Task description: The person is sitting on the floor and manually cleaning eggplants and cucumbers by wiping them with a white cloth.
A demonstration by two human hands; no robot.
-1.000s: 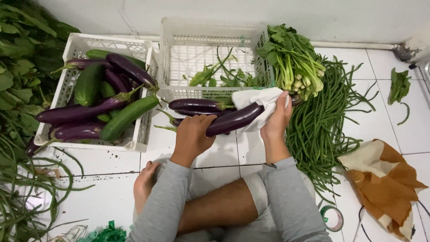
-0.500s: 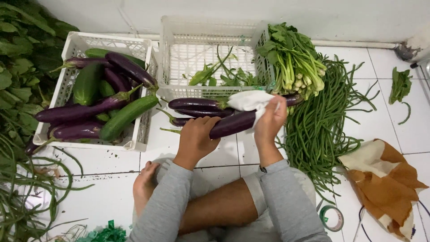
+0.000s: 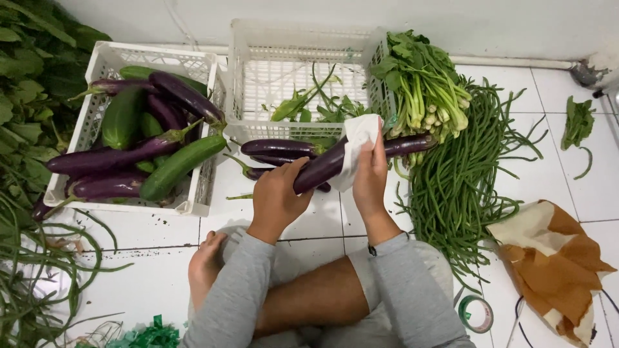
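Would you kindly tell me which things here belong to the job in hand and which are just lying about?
In hand:
left hand
right hand
long purple eggplant
white cloth

Lying about:
long beans
tape roll
brown paper bag
leafy greens bunch

We see a long, glossy dark-purple eggplant [image 3: 322, 169] held slanted above the tiled floor, its far end higher toward the greens. A white cloth [image 3: 356, 145] wraps around its middle, crumpled and folded over.
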